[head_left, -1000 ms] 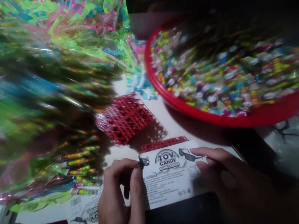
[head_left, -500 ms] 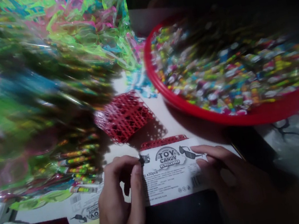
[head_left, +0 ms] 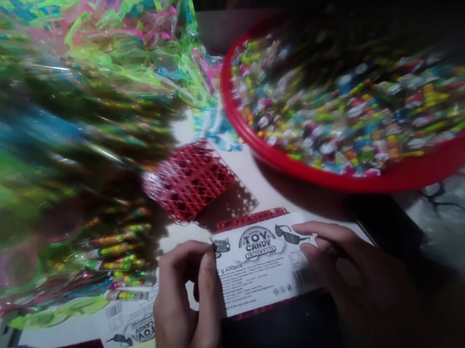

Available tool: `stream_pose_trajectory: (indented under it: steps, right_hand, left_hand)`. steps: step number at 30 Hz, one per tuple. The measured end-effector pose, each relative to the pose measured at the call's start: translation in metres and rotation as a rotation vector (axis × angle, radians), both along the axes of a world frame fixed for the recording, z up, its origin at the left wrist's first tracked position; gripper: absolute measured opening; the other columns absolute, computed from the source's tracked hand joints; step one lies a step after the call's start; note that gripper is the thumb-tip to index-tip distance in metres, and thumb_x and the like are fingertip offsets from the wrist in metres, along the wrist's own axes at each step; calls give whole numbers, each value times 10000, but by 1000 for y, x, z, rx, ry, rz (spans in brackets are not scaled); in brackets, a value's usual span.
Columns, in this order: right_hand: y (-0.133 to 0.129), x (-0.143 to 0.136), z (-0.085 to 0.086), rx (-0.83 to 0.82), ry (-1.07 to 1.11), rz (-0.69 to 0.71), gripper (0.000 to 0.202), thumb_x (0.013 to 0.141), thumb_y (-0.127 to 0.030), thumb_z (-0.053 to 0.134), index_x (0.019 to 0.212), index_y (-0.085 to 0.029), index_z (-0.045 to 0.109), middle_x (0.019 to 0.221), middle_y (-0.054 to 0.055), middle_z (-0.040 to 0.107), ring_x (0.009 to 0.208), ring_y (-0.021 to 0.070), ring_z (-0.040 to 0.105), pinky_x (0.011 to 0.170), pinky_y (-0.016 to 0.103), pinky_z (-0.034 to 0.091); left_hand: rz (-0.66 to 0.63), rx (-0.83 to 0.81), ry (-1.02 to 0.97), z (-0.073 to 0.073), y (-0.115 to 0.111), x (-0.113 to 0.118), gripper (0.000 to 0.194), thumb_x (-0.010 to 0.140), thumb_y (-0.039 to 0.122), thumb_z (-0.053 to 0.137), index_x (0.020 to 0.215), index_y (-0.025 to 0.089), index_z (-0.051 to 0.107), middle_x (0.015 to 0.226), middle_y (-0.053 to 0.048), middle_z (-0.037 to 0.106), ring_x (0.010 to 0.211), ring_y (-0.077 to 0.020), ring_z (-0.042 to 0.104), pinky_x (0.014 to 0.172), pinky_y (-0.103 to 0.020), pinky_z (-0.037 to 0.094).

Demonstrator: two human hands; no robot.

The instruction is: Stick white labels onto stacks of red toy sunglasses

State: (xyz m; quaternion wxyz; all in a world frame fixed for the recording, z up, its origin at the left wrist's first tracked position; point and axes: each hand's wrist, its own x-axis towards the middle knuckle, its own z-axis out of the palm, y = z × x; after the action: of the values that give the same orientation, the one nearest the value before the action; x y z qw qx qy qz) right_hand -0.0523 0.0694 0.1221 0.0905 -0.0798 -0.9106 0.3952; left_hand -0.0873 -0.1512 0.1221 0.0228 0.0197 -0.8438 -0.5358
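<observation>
A white printed label (head_left: 258, 279) reading "Toy Candy Sunglasses" is stretched between my two hands at the lower middle. My left hand (head_left: 187, 305) pinches its left end between thumb and fingers. At the opposite end, my right hand (head_left: 353, 266) grips the upper right corner. Behind the label a red plastic lattice piece (head_left: 250, 217) shows as a strip above its top edge and a thin line below; the label hides the remainder. Just beyond lies a red lattice plastic basket (head_left: 193, 180). Left of my left hand, another printed label (head_left: 126, 326) lies partly covered.
A large red basin (head_left: 298, 170) full of small colourful wrapped candies (head_left: 351, 114) stands at the right. Bright plastic toy sunglasses (head_left: 117, 33) are heaped at the back left, with bagged candy tubes (head_left: 120, 247) nearer. A dark flat object (head_left: 386, 226) lies below the basin.
The whole view has shifted slightly left and up. Both hands keep their hold on the label, which sits almost unchanged.
</observation>
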Motion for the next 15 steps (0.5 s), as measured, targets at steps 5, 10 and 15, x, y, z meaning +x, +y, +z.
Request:
stream_pose_trajectory:
  steps: [5, 10, 15]
  right_hand:
    - [2, 2, -1, 25, -17, -43, 168, 1125, -402, 612, 1251, -390, 722, 1103, -75, 848, 891, 131, 808, 820, 191, 641]
    - [5, 7, -5, 36, -71, -60, 254, 1137, -453, 561, 1285, -339, 734, 1190, 7, 853, 939, 207, 829, 777, 301, 668]
    - [3, 6, 1, 78, -28, -50, 261, 1150, -426, 531, 1278, -326, 736, 1180, 12, 856, 985, 213, 837, 839, 310, 681]
  left_hand:
    - [107, 215, -167, -16, 0, 1, 64, 1104, 324, 655, 1164, 319, 677, 1063, 9, 705, 959, -154, 698, 814, -215, 574]
    - [137, 275, -290, -7, -11, -2, 251, 1084, 543, 655, 1164, 327, 756, 734, 44, 624, 657, -139, 595, 590, -198, 506]
    - [44, 181, -320, 13, -8, -6, 288, 1001, 592, 756, 1010, 313, 828, 928, 11, 798, 793, -142, 712, 683, -169, 571]
